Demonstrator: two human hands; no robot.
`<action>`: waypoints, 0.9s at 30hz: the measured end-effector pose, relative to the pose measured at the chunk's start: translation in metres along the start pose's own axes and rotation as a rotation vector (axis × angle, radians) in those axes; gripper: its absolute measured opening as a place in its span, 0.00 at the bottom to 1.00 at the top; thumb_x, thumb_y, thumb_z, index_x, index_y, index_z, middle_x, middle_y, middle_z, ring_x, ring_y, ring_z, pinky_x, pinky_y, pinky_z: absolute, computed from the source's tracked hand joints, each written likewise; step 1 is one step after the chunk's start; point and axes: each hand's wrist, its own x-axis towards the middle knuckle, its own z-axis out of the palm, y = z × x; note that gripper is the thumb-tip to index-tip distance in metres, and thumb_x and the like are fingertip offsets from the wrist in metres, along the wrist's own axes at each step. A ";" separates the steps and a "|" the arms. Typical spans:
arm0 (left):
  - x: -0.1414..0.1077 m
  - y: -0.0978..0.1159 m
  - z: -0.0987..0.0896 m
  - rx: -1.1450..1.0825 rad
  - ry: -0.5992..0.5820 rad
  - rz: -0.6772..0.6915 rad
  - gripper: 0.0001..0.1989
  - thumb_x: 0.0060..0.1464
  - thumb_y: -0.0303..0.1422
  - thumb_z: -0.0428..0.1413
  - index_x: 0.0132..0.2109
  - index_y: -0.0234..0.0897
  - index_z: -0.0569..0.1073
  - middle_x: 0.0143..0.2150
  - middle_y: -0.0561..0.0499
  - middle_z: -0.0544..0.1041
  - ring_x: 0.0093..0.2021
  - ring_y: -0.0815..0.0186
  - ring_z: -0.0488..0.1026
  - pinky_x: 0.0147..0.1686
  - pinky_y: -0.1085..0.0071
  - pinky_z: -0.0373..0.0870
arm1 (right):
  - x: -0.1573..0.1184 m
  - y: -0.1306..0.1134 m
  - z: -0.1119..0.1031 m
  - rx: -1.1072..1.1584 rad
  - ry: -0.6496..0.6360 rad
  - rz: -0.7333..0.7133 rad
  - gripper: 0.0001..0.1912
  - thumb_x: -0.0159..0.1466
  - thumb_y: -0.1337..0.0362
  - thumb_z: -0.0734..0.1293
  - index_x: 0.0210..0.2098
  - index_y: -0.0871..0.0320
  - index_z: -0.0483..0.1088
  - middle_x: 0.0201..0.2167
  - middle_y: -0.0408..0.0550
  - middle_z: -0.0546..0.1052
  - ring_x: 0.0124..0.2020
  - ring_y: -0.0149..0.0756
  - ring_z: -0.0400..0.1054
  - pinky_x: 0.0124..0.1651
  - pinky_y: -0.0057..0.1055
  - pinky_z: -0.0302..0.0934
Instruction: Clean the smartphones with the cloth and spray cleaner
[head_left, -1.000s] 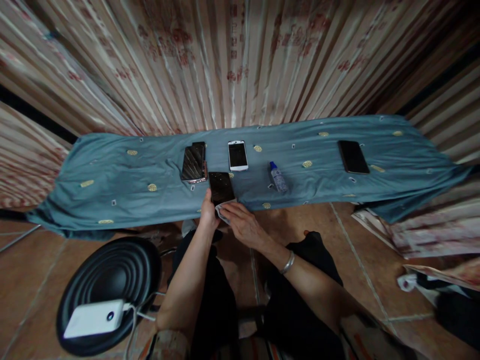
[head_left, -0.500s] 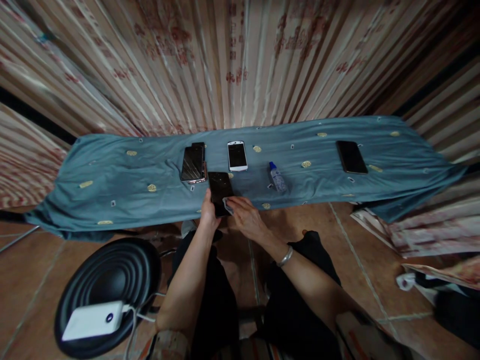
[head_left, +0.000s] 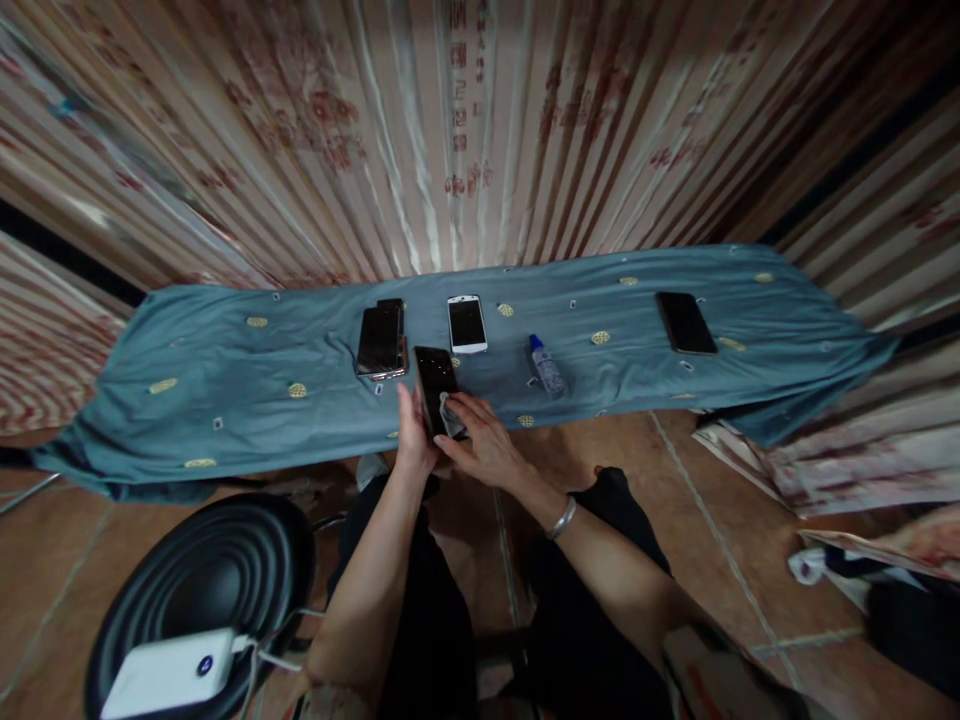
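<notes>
A dark phone [head_left: 433, 375] with small specks on its screen is held up at the near edge of the cloth. My left hand [head_left: 415, 435] holds it from the left and below. Against its lower right part, my right hand [head_left: 480, 437] presses a small greyish cloth [head_left: 450, 415] with closed fingers. Just beyond lie a white-framed phone [head_left: 467, 323] and, further left, a pile of dark phones [head_left: 381, 340]. A clear bottle with a blue cap [head_left: 547, 368] lies to the right of my hands.
Another dark phone [head_left: 686, 322] lies toward the right end of the blue patterned cloth [head_left: 247, 370]. Curtains hang behind. At the lower left, a white power bank [head_left: 171, 672] with a cable rests on a round black ridged stool [head_left: 202, 590].
The held phone has tilted, and my right hand with the small cloth has turned, its thumb now at the phone's lower edge. The whole view has shifted slightly.
</notes>
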 end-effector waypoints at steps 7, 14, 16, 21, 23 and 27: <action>-0.005 -0.001 0.003 -0.012 0.007 -0.005 0.28 0.68 0.49 0.38 0.55 0.40 0.77 0.60 0.50 0.77 0.64 0.64 0.69 0.58 0.73 0.68 | 0.007 -0.003 0.004 0.012 0.052 0.100 0.34 0.60 0.51 0.72 0.61 0.60 0.66 0.59 0.62 0.71 0.62 0.51 0.64 0.64 0.51 0.59; -0.008 -0.004 0.005 -0.009 -0.060 0.020 0.27 0.67 0.48 0.42 0.58 0.40 0.75 0.60 0.47 0.77 0.64 0.60 0.69 0.61 0.67 0.65 | 0.009 -0.006 0.003 0.019 0.082 0.124 0.31 0.59 0.59 0.72 0.59 0.61 0.67 0.60 0.62 0.71 0.61 0.50 0.65 0.63 0.49 0.61; -0.007 -0.004 0.004 0.001 -0.091 0.012 0.27 0.66 0.50 0.43 0.61 0.41 0.73 0.59 0.46 0.77 0.64 0.60 0.69 0.62 0.66 0.64 | 0.008 -0.005 0.001 0.014 0.082 0.120 0.30 0.59 0.60 0.71 0.60 0.62 0.67 0.59 0.63 0.72 0.61 0.50 0.66 0.63 0.49 0.61; -0.003 -0.006 -0.004 0.050 -0.098 -0.004 0.31 0.64 0.52 0.45 0.67 0.43 0.64 0.56 0.44 0.78 0.59 0.60 0.73 0.60 0.63 0.65 | 0.009 -0.003 -0.007 0.044 0.051 0.071 0.22 0.64 0.64 0.65 0.57 0.62 0.70 0.56 0.59 0.75 0.57 0.45 0.69 0.63 0.44 0.62; -0.001 -0.006 -0.006 0.056 -0.084 -0.011 0.31 0.64 0.52 0.44 0.69 0.45 0.62 0.54 0.44 0.78 0.56 0.60 0.75 0.57 0.63 0.67 | 0.009 -0.004 -0.011 0.051 0.068 0.060 0.20 0.65 0.65 0.64 0.56 0.59 0.71 0.54 0.56 0.77 0.56 0.43 0.70 0.62 0.42 0.63; 0.000 -0.005 -0.009 0.074 -0.053 -0.027 0.30 0.64 0.51 0.45 0.69 0.49 0.60 0.50 0.45 0.79 0.48 0.62 0.77 0.50 0.66 0.70 | 0.009 -0.005 -0.020 0.078 0.111 0.079 0.17 0.65 0.66 0.63 0.52 0.56 0.74 0.50 0.52 0.79 0.52 0.42 0.73 0.58 0.39 0.65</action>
